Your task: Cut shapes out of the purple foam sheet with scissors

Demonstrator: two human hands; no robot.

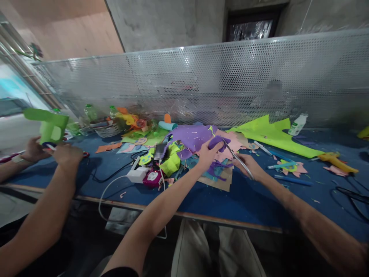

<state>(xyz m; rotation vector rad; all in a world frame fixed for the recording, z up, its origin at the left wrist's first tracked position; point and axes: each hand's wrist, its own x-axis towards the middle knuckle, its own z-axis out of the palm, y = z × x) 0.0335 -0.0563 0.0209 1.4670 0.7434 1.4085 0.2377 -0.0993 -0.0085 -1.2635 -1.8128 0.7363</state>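
Observation:
My left hand (208, 156) is closed on a small purple foam piece (216, 143), held above the middle of the table. In my right hand (247, 164) is a pair of metal scissors (240, 159), whose blades reach up to the right edge of that piece. Whether the blades are apart is too small to tell. Just behind my hands lies a larger purple foam sheet (190, 136) with ragged cut edges. Pink foam scraps (235, 141) and a brown cardboard sheet (217, 182) lie around and under the hands.
A co-worker's hands (67, 154) hold a green foam shape (52, 127) at left. A white power adapter (137, 175) with a cable stands left of my arm. At right are a lime sheet (268, 132), a yellow glue gun (337, 161), pens (292, 179) and a white bottle (298, 125).

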